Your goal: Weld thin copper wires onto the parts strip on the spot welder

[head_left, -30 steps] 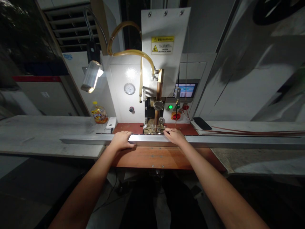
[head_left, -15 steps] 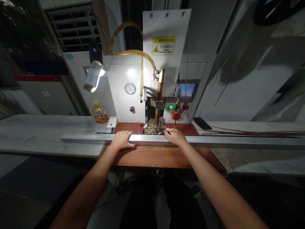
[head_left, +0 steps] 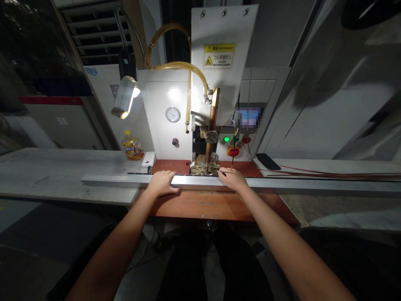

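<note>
A long metal bar [head_left: 200,182] lies across the orange-brown work plate [head_left: 188,205]. My left hand [head_left: 162,183] is wrapped over the bar, left of the machine's copper electrode [head_left: 210,140], with the thumb on the near side. Right of the electrode, my right hand [head_left: 232,179] rests at the bar's back edge. Its fingers are pinched together near the metal fixture [head_left: 200,164]; what they hold is too small to make out. The electrode's tip stands just behind the bar, between my hands.
A lamp [head_left: 125,98] shines from the left. Behind the bar are a drink bottle [head_left: 133,146], a white device [head_left: 148,159] and a black phone [head_left: 268,161]. Thin copper-coloured rods [head_left: 332,173] lie at the right. The white machine [head_left: 219,37] carries a gauge and buttons.
The camera view has shifted slightly, with the machine a little further right and higher in the picture. Both hands keep nearly the same places on the bar.
</note>
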A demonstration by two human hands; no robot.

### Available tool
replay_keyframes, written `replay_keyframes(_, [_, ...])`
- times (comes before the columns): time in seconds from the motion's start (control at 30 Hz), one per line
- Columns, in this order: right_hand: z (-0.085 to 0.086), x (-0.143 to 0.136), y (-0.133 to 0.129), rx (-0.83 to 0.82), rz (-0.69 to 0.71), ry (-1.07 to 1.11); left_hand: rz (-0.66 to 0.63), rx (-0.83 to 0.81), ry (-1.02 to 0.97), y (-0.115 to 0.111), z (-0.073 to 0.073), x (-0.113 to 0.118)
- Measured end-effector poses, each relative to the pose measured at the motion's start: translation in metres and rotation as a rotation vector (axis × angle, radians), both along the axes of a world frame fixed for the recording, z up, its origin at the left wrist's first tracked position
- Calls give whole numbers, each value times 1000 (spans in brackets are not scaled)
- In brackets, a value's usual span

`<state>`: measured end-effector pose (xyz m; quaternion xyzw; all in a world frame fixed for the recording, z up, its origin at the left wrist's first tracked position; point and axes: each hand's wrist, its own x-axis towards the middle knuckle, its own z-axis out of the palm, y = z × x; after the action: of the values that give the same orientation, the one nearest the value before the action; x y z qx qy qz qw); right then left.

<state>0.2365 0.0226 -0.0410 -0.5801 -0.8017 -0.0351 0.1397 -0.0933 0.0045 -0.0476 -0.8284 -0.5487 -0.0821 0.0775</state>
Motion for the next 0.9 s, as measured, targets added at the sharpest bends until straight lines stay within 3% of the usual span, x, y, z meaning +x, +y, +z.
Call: replay_keyframes(0.9, [-11,4,-10,130,-26,64,-12,112,-6,-9,-11,1])
